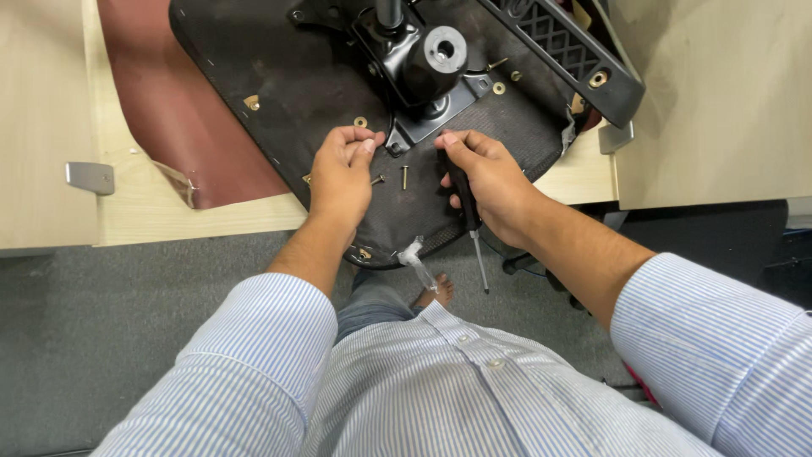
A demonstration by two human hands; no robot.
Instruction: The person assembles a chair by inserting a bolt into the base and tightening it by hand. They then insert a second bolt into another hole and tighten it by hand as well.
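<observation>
An upturned black chair seat [279,76] lies on a light wooden table [169,220], its front edge hanging over the table's rim. A black metal mechanism plate [423,68] with a round socket sits on it. My left hand [342,173] rests on the seat just left of the plate's corner, fingers curled together near a small screw [377,179]; whether it pinches anything is hidden. My right hand [486,182] grips a black-handled screwdriver [468,216], its shaft pointing down toward me. A second loose screw [404,177] lies between the hands.
A black plastic armrest [567,46] leans across the seat's far right. Brass inserts and a washer [499,88] dot the seat. A dark red cushion [169,110] lies to the left. Grey metal brackets [89,176] sit on the table. Grey carpet [101,338] below.
</observation>
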